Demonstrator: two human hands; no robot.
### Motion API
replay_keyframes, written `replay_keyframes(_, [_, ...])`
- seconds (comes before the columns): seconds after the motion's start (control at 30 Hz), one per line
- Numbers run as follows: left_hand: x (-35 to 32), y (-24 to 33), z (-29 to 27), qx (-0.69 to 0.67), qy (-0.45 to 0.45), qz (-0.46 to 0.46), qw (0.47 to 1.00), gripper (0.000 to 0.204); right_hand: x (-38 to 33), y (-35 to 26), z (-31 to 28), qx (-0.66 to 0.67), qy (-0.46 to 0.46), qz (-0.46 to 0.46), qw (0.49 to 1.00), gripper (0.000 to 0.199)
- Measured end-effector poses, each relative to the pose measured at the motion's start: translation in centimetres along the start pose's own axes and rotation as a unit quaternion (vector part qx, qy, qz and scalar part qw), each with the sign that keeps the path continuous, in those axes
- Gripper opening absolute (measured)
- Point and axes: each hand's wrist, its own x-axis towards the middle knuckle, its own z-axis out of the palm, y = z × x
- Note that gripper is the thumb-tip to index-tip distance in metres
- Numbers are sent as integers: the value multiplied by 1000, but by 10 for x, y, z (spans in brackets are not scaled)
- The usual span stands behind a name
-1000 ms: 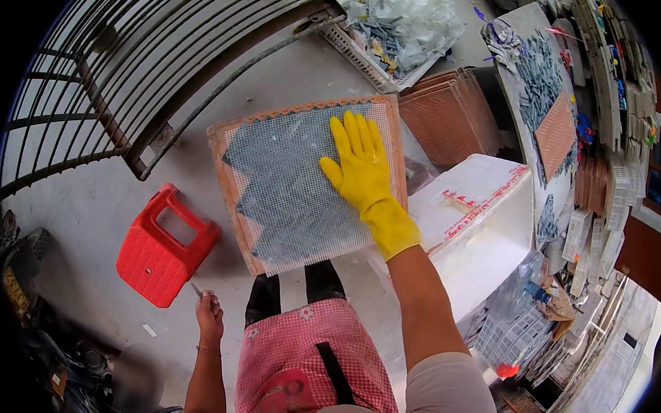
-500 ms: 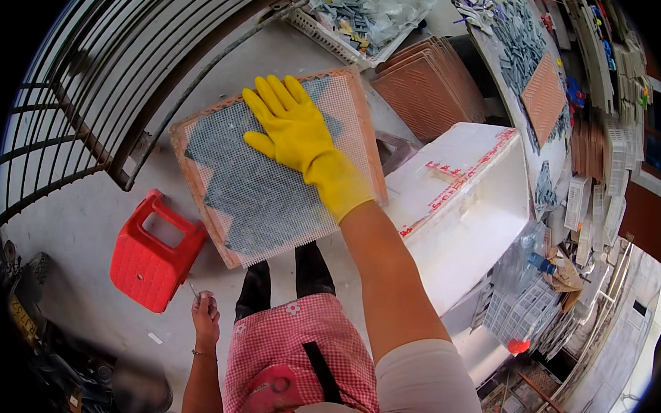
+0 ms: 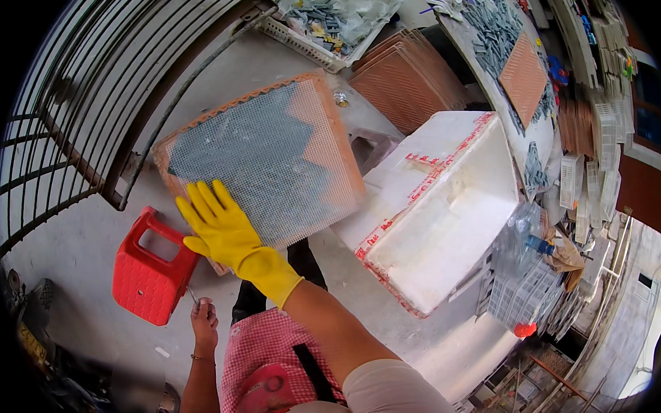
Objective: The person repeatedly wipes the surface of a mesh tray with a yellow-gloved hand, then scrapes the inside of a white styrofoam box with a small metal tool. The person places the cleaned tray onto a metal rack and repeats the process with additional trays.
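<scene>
Mesh-topped board (image 3: 262, 150), R grip (image 3: 223, 234) shifted to btm L, wide, L grip (image 3: 204, 321) holding thin tool (image 3: 191, 293)

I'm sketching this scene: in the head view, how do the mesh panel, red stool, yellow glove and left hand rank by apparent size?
1. Mesh panel
2. Red stool, yellow glove: too alike to rank
3. Left hand

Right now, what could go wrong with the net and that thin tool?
The yellow-gloved right hand is at one corner of the net, so pressing there might make it slip over the grey pattern beneath. The bare left hand holds a thin tool; it might poke someone if its tip is sharp, though that is too small to tell.
</scene>
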Motion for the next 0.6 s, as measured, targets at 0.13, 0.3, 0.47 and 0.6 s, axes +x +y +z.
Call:
replay_keyframes(0.13, [-1,16,-12,43,7,8,999,16,2,33,-20,49,-26,-126,990,63])
replay_keyframes(0.3, [2,25,-29,60,38,8,997,14,-8,113,-76,-52,-3,-12,999,64])
replay_keyframes(0.47, [-5,13,-19,41,33,-7,999,12,-64,101,-77,-124,9,174,977,67])
replay_keyframes(0.6, [-7,1,-19,56,6,-23,998,12,-74,74,-60,-110,-17,200,973,68])
